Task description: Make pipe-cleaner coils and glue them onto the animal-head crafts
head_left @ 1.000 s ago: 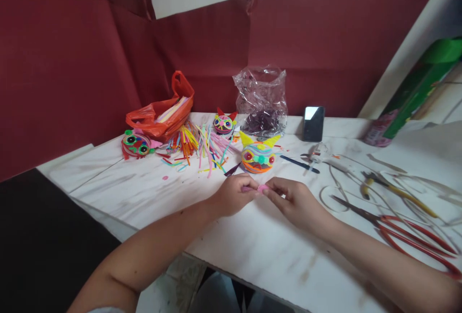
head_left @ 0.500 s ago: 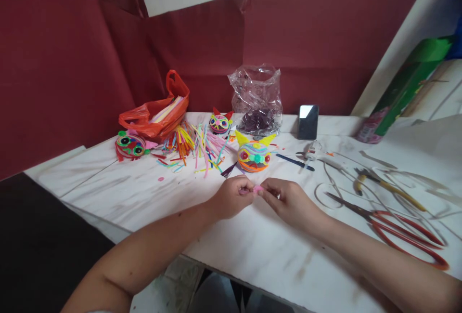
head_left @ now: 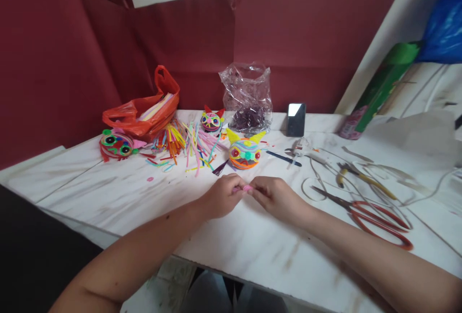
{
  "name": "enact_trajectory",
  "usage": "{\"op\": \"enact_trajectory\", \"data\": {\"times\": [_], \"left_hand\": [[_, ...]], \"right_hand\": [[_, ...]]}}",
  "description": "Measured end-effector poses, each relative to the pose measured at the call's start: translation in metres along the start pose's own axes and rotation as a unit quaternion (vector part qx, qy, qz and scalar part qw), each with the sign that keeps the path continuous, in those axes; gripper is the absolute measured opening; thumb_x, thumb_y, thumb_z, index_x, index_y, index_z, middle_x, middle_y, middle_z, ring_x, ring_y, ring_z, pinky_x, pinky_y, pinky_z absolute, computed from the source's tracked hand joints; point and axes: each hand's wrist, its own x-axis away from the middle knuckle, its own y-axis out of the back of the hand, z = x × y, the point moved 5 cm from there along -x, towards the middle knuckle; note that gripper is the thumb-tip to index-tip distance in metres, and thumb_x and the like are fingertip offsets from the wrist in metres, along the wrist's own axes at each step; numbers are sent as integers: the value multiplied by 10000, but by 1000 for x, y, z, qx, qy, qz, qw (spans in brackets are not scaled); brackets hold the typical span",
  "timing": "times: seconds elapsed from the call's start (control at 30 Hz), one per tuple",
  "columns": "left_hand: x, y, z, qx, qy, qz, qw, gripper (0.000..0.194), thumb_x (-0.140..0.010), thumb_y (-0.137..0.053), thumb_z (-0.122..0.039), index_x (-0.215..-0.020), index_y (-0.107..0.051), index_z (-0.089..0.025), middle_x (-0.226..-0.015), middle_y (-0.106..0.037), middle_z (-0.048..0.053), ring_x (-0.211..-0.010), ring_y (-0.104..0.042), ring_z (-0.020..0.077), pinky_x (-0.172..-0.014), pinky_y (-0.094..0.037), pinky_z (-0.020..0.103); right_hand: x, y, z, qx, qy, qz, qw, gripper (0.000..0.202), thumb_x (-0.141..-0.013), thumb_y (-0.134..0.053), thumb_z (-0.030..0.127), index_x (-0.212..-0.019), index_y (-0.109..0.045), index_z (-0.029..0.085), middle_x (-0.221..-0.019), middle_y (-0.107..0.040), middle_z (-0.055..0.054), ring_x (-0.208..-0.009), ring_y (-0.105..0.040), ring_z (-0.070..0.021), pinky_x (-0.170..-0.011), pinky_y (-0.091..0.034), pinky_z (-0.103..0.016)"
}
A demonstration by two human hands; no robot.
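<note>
Both hands meet over the marble-patterned table (head_left: pixel 137 202), just in front of a yellow-eared animal head (head_left: pixel 245 154) coiled from coloured pipe cleaners. Between them is a small piece of pink pipe cleaner (head_left: pixel 247 188), mostly hidden by the fingers. My left hand (head_left: pixel 224 196) is closed around one side of it. From the right, my right hand (head_left: pixel 276 198) pinches the other side between thumb and fingers. The fingertips of the two hands almost touch.
Two more animal heads, one red-eared (head_left: pixel 211 119) and one green-eyed (head_left: pixel 117 143), flank cut pipe cleaners (head_left: pixel 198 144). Behind are a red bag (head_left: pixel 144 115), a clear bag (head_left: pixel 249 96) and a phone (head_left: pixel 296 120). Rightward lie a glue gun (head_left: pixel 306 151), pliers (head_left: pixel 364 180) and scissors (head_left: pixel 375 216).
The view has turned slightly right, so things on the table appear farther left. Both hands keep hold of the pink piece, with little change in their grip.
</note>
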Motion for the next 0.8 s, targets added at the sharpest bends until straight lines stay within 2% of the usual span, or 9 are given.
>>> {"op": "enact_trajectory", "data": {"times": [0.1,0.23,0.33,0.5,0.67,0.8], "left_hand": [[0,4,-5,-22,-22,-29,999,114,-795,-501,-229,-731,-559,-155,-714,-535,7,-701,-502,123,-644,-396,235],[2,11,-5,31,14,-92,995,159,-815,-490,-284,-746,-549,-154,-714,-535,2,-683,-493,118,-630,-395,230],[3,11,-5,73,33,-112,990,162,-816,-484,-295,-779,-550,-152,-733,-545,5,-697,-501,121,-635,-400,232],[3,5,-4,57,38,-115,991,153,-793,-501,-275,-703,-520,-152,-683,-523,-13,-645,-477,106,-598,-382,222],[-1,1,3,26,59,-75,995,124,-779,-508,-232,-692,-540,-150,-688,-548,-6,-661,-499,116,-615,-395,234],[-2,6,3,-16,36,-75,996,86,-768,-525,-204,-712,-569,-156,-747,-571,11,-719,-536,134,-661,-409,250]], "right_hand": [[0,1,0,-61,-19,-9,998,255,-843,-470,313,-661,-562,160,-548,-505,16,-521,-429,-103,-495,-334,-214],[2,-2,1,-192,-48,-56,979,254,-824,-500,380,-765,-599,154,-630,-547,0,-584,-481,-116,-553,-391,-227],[5,-8,-1,-251,-78,-92,961,250,-802,-532,393,-813,-600,154,-675,-569,-13,-625,-512,-130,-591,-421,-246],[8,-9,-2,-223,-84,-131,962,276,-817,-510,415,-747,-575,156,-670,-573,-23,-624,-513,-134,-592,-423,-253],[4,-7,-7,-192,-86,-102,972,335,-829,-489,441,-657,-540,159,-592,-519,-2,-568,-469,-117,-526,-377,-233],[2,-8,-12,-190,-92,-96,973,330,-827,-485,444,-665,-533,160,-574,-487,13,-534,-433,-107,-497,-350,-226]]}}
